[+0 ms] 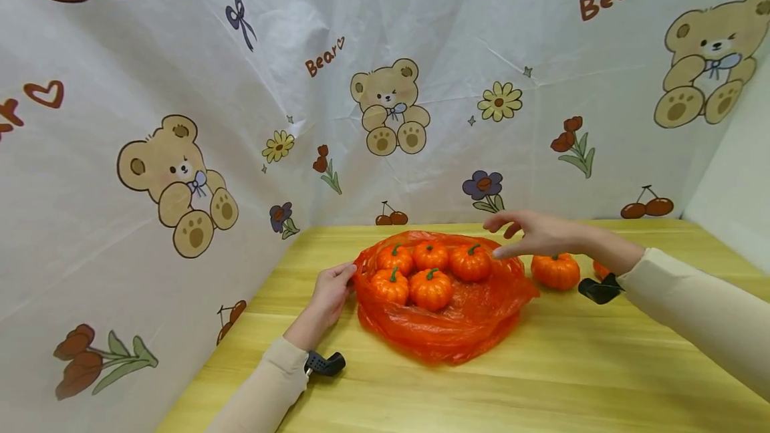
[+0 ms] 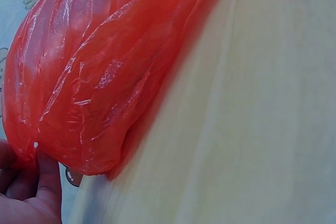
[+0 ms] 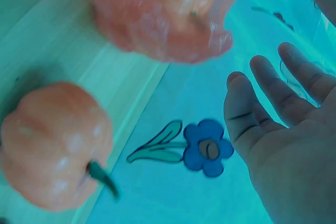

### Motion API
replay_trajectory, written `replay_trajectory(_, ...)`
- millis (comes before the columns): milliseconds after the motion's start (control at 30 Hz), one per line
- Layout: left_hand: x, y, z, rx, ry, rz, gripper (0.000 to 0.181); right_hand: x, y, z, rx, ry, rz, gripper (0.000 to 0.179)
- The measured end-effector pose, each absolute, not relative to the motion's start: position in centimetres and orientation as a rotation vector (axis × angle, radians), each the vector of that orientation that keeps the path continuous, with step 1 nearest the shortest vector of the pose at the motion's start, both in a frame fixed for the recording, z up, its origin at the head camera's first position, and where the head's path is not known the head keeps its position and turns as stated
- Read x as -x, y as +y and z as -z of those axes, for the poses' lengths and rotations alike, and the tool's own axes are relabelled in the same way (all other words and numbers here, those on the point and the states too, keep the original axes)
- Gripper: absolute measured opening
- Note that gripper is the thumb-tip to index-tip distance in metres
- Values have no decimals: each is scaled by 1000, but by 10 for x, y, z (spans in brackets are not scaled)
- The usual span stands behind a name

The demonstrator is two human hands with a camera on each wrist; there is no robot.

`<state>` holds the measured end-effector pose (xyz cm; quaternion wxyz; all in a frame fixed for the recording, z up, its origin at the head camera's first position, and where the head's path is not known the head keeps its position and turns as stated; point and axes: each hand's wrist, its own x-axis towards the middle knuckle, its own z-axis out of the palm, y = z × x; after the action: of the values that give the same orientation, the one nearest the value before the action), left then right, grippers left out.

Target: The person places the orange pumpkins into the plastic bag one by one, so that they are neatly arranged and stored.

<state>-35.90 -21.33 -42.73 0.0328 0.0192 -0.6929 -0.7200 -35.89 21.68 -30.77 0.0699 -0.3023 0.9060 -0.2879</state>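
Note:
An opened red plastic bag (image 1: 445, 336) lies on the table with several small orange pumpkins inside, among them a front pumpkin (image 1: 430, 290) with a green stem. My left hand (image 1: 332, 291) pinches the bag's left rim between thumb and fingers; in the left wrist view that hand (image 2: 31, 190) grips the thin film at a corner. Above the bag's right rim is my right hand (image 1: 535, 234), fingers spread and holding nothing. In the right wrist view this hand (image 3: 294, 124) shows apart from the bag (image 3: 157, 35), with a loose pumpkin (image 3: 58, 145) nearby.
To the right of the bag a pumpkin (image 1: 556, 271) stands on the wooden table (image 1: 481, 393), and another pumpkin (image 1: 600, 270) is partly hidden behind the right wrist. A white sheet (image 1: 445, 125) printed with bears and flowers hangs behind and at the left.

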Motion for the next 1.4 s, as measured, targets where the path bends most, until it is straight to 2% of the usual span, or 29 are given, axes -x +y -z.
replay_trajectory(433, 359, -214, 429, -50, -2092, 2243, 34, 356, 267, 311, 819, 2817, 893, 60)
replay_trajectory(833, 359, -213, 429, -59, -2086, 2245, 34, 351, 319, 312, 688, 2936, 845, 67)
replay_trajectory(1400, 359, -214, 429, -78, -2116, 2236, 36, 359, 388, 348, 573, 2890, 772, 75)
